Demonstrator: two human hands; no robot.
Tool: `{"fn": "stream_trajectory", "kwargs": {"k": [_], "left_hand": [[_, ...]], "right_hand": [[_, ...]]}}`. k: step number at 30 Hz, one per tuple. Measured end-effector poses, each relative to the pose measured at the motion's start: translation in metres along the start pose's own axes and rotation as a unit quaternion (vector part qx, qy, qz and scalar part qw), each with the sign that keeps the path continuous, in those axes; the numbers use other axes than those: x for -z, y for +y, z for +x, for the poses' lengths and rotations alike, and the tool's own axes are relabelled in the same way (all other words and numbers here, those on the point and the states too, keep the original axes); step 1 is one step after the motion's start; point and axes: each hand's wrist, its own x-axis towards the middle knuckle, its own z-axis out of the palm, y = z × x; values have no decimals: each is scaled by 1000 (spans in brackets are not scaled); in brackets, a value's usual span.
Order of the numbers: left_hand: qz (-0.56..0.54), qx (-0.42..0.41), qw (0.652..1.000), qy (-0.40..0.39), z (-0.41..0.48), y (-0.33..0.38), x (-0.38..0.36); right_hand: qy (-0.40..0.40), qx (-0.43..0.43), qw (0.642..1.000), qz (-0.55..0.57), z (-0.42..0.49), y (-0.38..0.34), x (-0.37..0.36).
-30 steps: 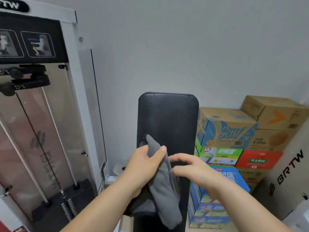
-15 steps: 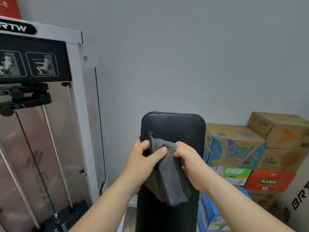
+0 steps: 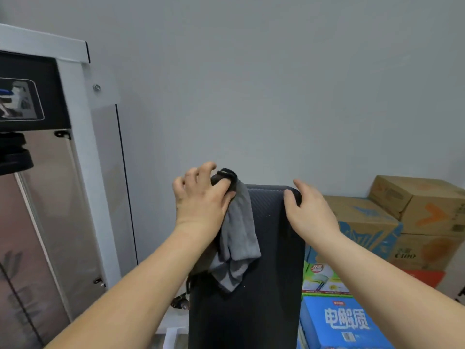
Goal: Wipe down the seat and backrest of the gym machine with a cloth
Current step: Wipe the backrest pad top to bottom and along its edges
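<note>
Far left: weight-stack frame (image 3: 75,172) w/ clear guard panel, untouched, well apart from the work.

Left hand (image 3: 201,200) now up at top-left corner of backrest (image 3: 264,248); higher than half a sec ago, when sitting mid-pad. Thumb pinching cloth (image 3: 236,235) against palm, other fingers spread and curled over the pad's top edge. Bunched dark end of cloth poking above the knuckles, grey tail hanging loose down the pad face, touching it.

Right hand (image 3: 309,212) no longer on the cloth (was gripping it w/ the left a moment back). Now fairly wide, empty, fingertips hooked on the top-right corner, prob. bracing the pad.

Meaning for task: cloth handed fully to left, wipe position reset to the top edge, so likely start of a downward pass on the backrest. Loose tail = little flat contact; more cloth under the palm would clean better. Seat not in view, so judged not yet done.

Far right: stacked cardboard boxes (image 3: 415,210) beside the pad, not involved.
</note>
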Motion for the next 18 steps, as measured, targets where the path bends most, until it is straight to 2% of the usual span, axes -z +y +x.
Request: {"fn": "stream_trajectory", "kwargs": {"k": [2,4,6,9,11,16,18], "left_hand": [[7,23,1000,-13,2,0,-8],[-52,32,998,13,-3,5,-15],[-36,23,999,7,-15,15,-24],[48,22,993,-107,-39,32,-38],[56,10,992,-114,-48,32,-45],[51,-42,992,-106,-56,30,-62],[30,-129,985,-112,-79,29,-66]], "right_hand": [[19,1,1000,-7,3,12,-12],[56,-12,998,-9,5,17,-19],[64,-34,997,-20,9,19,-21],[60,-43,997,-27,10,22,-21],[59,-44,997,-21,11,24,-21],[63,-76,995,22,13,25,-24],[67,-83,994,40,10,25,-25]]}}
